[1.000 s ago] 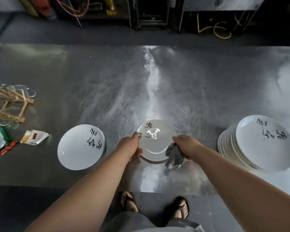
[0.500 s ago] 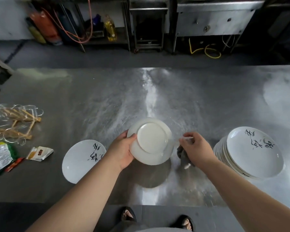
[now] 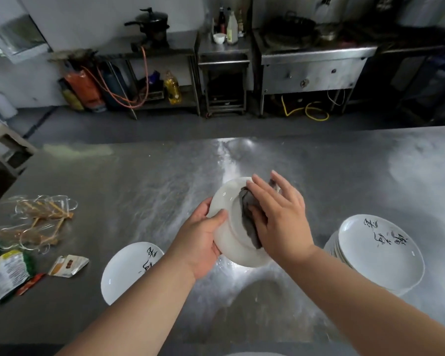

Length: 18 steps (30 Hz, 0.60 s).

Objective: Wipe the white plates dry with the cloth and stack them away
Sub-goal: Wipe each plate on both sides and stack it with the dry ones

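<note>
Above the counter [image 3: 139,176], the left hand [image 3: 201,242] grips the plate [image 3: 224,199] by its rim; the right hand [image 3: 278,217] presses the cloth [image 3: 251,235] flat-fingered. Stiff, probably slick, breakable: a rim hold suits.

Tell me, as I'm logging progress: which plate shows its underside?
The held plate, gripped by the left hand under the grey cloth; the single plate and the stack lie face up, showing black brushwork.
</note>
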### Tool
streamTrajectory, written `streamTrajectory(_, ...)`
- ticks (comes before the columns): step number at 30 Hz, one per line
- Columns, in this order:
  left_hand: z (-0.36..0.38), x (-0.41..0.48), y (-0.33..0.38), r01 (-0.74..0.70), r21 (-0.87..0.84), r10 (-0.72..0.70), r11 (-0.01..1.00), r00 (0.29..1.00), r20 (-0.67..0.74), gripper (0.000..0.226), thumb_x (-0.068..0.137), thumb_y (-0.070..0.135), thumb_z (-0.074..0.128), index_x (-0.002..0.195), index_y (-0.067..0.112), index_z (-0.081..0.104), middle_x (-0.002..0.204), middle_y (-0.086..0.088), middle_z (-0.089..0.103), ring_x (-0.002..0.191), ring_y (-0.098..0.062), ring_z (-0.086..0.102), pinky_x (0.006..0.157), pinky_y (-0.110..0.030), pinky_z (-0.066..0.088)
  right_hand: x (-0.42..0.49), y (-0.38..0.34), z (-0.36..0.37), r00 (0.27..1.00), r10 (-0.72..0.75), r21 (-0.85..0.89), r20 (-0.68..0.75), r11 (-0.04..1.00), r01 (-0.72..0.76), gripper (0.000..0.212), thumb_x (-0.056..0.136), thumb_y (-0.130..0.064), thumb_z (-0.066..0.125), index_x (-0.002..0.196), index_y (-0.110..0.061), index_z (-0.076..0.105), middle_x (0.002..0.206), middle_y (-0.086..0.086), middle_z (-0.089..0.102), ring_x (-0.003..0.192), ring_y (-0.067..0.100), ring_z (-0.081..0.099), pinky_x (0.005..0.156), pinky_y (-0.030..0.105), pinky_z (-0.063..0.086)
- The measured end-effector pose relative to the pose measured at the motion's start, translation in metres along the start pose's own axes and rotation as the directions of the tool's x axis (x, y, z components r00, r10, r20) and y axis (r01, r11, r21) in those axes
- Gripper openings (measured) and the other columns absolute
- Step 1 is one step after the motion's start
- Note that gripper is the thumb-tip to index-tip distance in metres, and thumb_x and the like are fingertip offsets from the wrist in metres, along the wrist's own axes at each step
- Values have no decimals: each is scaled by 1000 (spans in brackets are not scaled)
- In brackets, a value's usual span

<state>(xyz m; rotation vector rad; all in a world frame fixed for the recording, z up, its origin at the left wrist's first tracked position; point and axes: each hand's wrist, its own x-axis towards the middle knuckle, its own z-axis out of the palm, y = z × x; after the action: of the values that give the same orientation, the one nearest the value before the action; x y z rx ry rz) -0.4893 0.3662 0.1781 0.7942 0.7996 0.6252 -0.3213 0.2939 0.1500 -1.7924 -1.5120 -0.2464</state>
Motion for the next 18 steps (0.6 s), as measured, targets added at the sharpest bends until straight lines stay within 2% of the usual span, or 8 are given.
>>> streamTrajectory(2, 2, -2, 4, -21, -18, 21, 1000, 1000, -9, 34, 102, 8, 56, 135, 17, 61, 129, -15, 72, 115, -31, 69, 104, -50, 50, -1, -8, -4, 988, -25, 118, 149, 993, 7, 54, 103, -26, 49, 154, -10, 50, 162, 4, 43, 155, 23, 32, 125, 41, 29)
streamTrajectory(4, 1, -2, 9, -39, -43, 38, 998, 999, -24, 33, 103, 7, 54, 135, 14, 60, 130, -18, 71, 117, -34, 68, 105, -52, 49, -17, -20, -9, 942, -142, 174, 303, 981, 92, 61, 107, -33, 40, 162, -7, 32, 171, 5, 22, 161, 16, 13, 129, 37, 19)
streamTrajectory(6, -2, -5, 11, -30, -34, 29, 999, 999, -26, 32, 105, 8, 52, 135, 14, 59, 130, -20, 70, 117, -36, 69, 101, -53, 51, -33, -21, -11, 885, -254, 134, 390, 967, 218, 66, 111, -40, 35, 165, -5, 21, 174, 8, 14, 162, 21, 6, 131, 42, 14)
streamTrajectory(8, -2, -10, 9, -9, -5, 9, 1000, 1000, -23, 32, 104, 8, 53, 134, 16, 60, 130, -18, 70, 115, -35, 70, 100, -54, 52, -31, -13, -10, 895, -216, 56, 391, 976, 212, 70, 110, -43, 35, 166, -6, 16, 174, 10, 11, 162, 24, 4, 131, 46, 11)
streamTrajectory(10, 1, -16, 6, -6, 8, 6, 1000, 1000, -18, 32, 104, 7, 53, 134, 16, 60, 130, -17, 71, 117, -36, 69, 104, -58, 49, -17, -9, -8, 937, -106, -17, 334, 993, 119, 68, 108, -38, 35, 165, -6, 16, 173, 10, 13, 162, 27, 5, 131, 45, 10)
streamTrajectory(12, 5, -17, 8, -23, -13, 23, 1000, 999, -27, 33, 103, 7, 53, 135, 14, 60, 130, -18, 71, 116, -36, 68, 106, -57, 48, -10, -15, -7, 956, -54, 4, 288, 998, 56, 64, 105, -26, 37, 164, -6, 21, 172, 7, 16, 161, 26, 9, 130, 45, 16)
streamTrajectory(15, 5, -13, 17, -52, -61, 47, 997, 996, -70, 33, 104, 7, 53, 135, 13, 60, 128, -21, 71, 111, -35, 70, 99, -51, 53, -26, -25, -5, 938, -180, 97, 298, 983, 157, 75, 89, -5, 50, 162, -7, 33, 170, 7, 25, 159, 27, 19, 128, 41, 24)
streamTrajectory(18, 1, -15, 21, -44, -48, 40, 998, 995, -88, 31, 105, 8, 52, 133, 17, 62, 125, -19, 72, 107, -33, 73, 93, -48, 57, -33, -19, -10, 903, -291, 69, 316, 956, 284, 76, 84, 3, 61, 157, -8, 44, 165, 8, 41, 153, 28, 36, 123, 46, 36)
